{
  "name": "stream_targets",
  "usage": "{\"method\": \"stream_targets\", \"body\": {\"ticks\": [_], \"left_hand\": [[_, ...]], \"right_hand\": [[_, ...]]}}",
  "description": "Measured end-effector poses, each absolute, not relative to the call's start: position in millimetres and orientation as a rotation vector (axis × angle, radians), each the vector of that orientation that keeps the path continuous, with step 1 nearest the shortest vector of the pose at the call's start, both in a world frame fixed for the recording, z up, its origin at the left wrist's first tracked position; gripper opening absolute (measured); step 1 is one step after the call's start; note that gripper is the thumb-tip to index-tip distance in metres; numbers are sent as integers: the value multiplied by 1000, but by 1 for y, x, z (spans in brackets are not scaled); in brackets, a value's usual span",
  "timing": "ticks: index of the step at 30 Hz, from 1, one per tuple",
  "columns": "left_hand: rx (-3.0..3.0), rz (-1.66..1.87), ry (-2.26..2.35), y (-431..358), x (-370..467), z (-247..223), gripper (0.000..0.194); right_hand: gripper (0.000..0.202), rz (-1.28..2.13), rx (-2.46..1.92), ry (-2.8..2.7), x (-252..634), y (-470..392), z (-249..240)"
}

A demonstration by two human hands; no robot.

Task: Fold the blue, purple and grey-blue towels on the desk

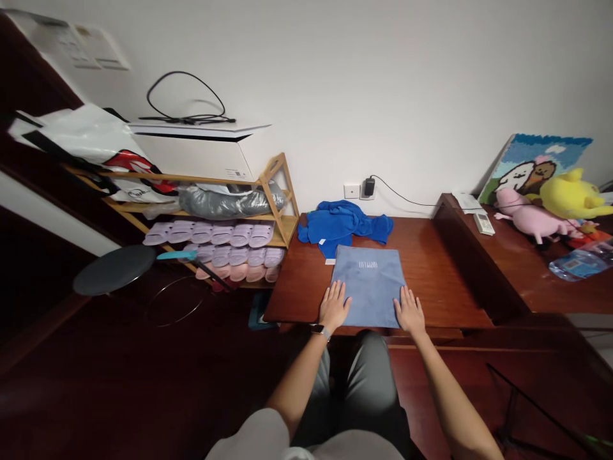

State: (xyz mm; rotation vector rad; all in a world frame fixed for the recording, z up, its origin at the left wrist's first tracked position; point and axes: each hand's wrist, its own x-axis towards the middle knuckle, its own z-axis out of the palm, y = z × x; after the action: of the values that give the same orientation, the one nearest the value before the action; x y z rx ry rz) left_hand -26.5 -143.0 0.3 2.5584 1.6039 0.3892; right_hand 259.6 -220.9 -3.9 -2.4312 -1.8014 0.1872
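Note:
A flat blue-grey fabric piece (371,294), perhaps a bag or folded cloth, lies on the wooden table (440,275) with small white lettering near its far edge. My left hand (334,306) rests flat on its left side, fingers stretched forward, a watch on the wrist. On the right edge lies my right hand (409,310), also flat with fingers extended. Both hands are open and grip nothing. Just behind the fabric piece, a crumpled bright blue garment (342,222) with white tags sits against the wall side of the table.
To the left stands a wooden rack (282,185) with several purple and pink slippers (211,233) and a white box (191,150). A round dark stool (115,269) is beside it. Plush toys (531,214), a remote (483,222) and a plastic bottle (582,262) lie on the right surface.

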Motion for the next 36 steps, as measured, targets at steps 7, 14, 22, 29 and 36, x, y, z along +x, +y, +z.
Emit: {"method": "stream_targets", "body": {"ticks": [7, 14, 22, 29, 36], "left_hand": [[2569, 539, 1569, -146, -23, 17, 62], [2649, 537, 1396, -120, 37, 26, 56], [2430, 436, 1762, -103, -16, -5, 68], [2486, 618, 1641, -84, -3, 15, 66], [2673, 427, 1284, -60, 57, 8, 62]], "right_hand": [[72, 129, -2321, -1843, 254, -211, 7], [68, 190, -2144, -2037, 197, -160, 27], [72, 189, -2398, -1814, 252, -165, -3], [70, 239, -2154, -1856, 263, -146, 5], [67, 267, -2076, -2080, 219, -108, 10]]}}
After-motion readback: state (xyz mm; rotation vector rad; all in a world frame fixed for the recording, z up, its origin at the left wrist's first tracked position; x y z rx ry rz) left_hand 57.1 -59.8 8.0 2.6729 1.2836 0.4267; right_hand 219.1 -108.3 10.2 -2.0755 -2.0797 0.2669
